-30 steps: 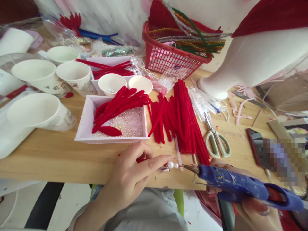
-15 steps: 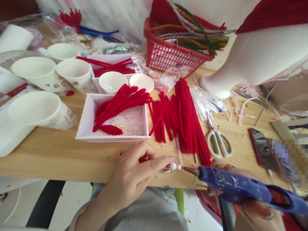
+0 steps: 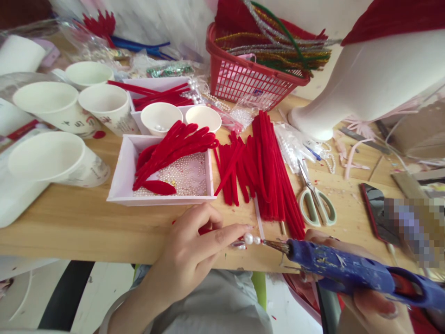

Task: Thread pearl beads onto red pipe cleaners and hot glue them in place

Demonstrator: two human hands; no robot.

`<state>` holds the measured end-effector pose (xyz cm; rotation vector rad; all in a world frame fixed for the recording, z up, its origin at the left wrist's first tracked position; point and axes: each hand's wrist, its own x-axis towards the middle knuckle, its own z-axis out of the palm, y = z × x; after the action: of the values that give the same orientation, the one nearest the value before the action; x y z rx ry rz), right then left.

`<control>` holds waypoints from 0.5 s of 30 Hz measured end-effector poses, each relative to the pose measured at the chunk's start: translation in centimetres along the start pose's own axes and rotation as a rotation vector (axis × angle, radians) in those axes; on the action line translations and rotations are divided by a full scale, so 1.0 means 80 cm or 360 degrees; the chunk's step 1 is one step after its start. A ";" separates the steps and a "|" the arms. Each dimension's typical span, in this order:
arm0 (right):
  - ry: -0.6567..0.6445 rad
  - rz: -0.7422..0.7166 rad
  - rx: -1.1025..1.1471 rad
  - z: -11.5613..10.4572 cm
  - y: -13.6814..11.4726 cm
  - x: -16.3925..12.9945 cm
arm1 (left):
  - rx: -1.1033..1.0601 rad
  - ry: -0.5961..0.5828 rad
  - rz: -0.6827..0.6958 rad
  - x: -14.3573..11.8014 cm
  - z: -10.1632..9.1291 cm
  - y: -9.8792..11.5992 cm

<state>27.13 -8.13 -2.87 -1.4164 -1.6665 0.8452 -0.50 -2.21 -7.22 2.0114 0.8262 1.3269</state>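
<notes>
My left hand point(image 3: 196, 248) is pinched closed near the table's front edge, around a red fuzzy pipe-cleaner piece point(image 3: 206, 230) mostly hidden by the fingers. Just past its fingertips sit two white pearl beads point(image 3: 248, 238), the larger one nearer the fingers. A blue hot glue gun point(image 3: 344, 269), scuffed and smeared with dried glue, is gripped in my right hand point(image 3: 373, 304). Its dark nozzle points left at the smaller pearl; whether they touch I cannot tell. Beyond the hands lie bundled red pipe cleaners point(image 3: 271, 176) and a white box point(image 3: 114, 185) with looped red stems and small pearls.
Scissors point(image 3: 314, 199) and a phone point(image 3: 377, 213) lie to the right. Several paper cups point(image 3: 48, 157) stand on the left. At the back are a red basket point(image 3: 253, 79) of glittery stems and a white mannequin-like form point(image 3: 368, 88). The table edge runs just below my hands.
The view has shifted very slightly. Both hands, the pearls and the glue gun keep nearly the same positions.
</notes>
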 end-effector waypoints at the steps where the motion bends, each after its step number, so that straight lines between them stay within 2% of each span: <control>1: -0.0061 0.0069 0.0059 -0.002 0.005 -0.005 | -0.0002 -0.0001 -0.0002 0.001 0.000 0.000; 3: -0.0114 0.0180 0.0150 -0.006 0.015 -0.014 | -0.0013 -0.0006 -0.0003 0.002 0.001 0.000; 5: -0.0064 0.0214 0.0173 -0.008 0.020 -0.019 | -0.0017 -0.0013 -0.0009 0.002 0.001 0.000; 8: -0.0043 0.0194 0.0171 -0.008 0.019 -0.018 | -0.0025 -0.0023 -0.0010 0.002 0.000 0.001; 15: -0.0184 0.0137 0.0177 -0.007 0.004 -0.002 | -0.0028 -0.0021 0.0003 0.001 0.001 0.000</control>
<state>27.80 -8.23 -2.91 -1.3931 -1.6261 1.0701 -0.38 -2.15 -7.22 2.0061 0.8038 1.3161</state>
